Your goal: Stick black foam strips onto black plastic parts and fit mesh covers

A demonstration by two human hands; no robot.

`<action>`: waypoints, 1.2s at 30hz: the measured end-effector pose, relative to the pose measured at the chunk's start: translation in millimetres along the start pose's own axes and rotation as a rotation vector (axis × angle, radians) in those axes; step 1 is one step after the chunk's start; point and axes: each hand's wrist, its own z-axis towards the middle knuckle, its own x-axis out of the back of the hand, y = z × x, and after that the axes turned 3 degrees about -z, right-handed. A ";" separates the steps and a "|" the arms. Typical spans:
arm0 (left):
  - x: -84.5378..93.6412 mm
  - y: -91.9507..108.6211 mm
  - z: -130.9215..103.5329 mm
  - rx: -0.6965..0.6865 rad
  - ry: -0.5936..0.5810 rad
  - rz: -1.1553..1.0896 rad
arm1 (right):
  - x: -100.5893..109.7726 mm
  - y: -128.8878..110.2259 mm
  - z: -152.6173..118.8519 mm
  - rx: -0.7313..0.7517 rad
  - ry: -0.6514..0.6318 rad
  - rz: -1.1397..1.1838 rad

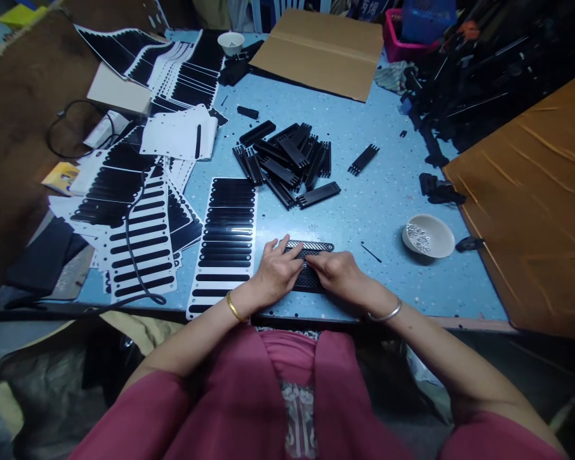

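Note:
Directly in front of me on the blue table lie dark patterned strips (311,278), their surface a fine mesh pattern. My left hand (278,268) rests on their left part, its fingers spread and stretched out. From the right, my right hand (338,271) meets the strips with its fingers closed in a pinch; whatever is between the fingertips is hidden. To the left of my hands is a white sticker sheet (225,262) carrying black rounded strips. A heap of black plastic pieces with pronged ends (287,156) lies beyond my hands.
A white bowl (438,239) of small shiny metal parts stands at the right, near a thin black stick (371,252). More sticker sheets (141,239) and a black cable (130,246) cover the left side. Flat cardboard (321,51) lies at the back; brown board (531,204) borders the right.

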 end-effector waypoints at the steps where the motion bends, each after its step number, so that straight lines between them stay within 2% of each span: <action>1: -1.0 -0.6 0.1 0.003 -0.005 -0.005 | -0.2 0.6 -0.2 0.004 -0.008 0.013; 9: 9.3 4.2 -16.6 -0.018 0.109 0.013 | -1.1 -0.2 -25.4 -0.077 0.058 0.143; 17: 8.9 2.7 -32.2 0.002 0.139 0.022 | 3.2 0.1 -39.5 -0.179 0.074 0.181; 20: 8.5 1.4 -37.8 -0.015 0.145 0.012 | 6.2 -1.3 -42.9 -0.116 0.107 0.101; 25: 5.1 -0.9 -50.4 -0.091 0.111 0.042 | 3.5 -7.5 -53.4 0.105 0.127 -0.133; 28: 4.6 -0.4 -53.6 -0.090 0.094 0.066 | 3.4 -12.1 -61.0 0.159 0.086 -0.261; 36: 17.0 7.0 -49.9 -0.078 0.060 0.129 | 17.4 -21.9 -68.8 0.180 -0.150 -0.445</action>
